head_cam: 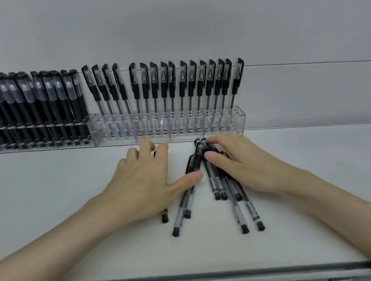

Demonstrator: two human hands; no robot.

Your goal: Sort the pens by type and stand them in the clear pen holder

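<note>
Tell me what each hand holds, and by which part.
The right hand pinches a bunch of black-capped clear-barrelled gel pens at their capped ends. The left hand holds nothing, resting flat on loose pens.

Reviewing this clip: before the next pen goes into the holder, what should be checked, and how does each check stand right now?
1. Reach: ok, loose pens lie on the table between both hands.
2. Grip: ok, right hand pinches their capped ends.
3. Spare hand: ok, left hand open, thumb touching a pen.
4. Free slot: ok, gap in the clear pen holder standing row.
5. One type in pile: cannot tell, hands cover part.
</note>
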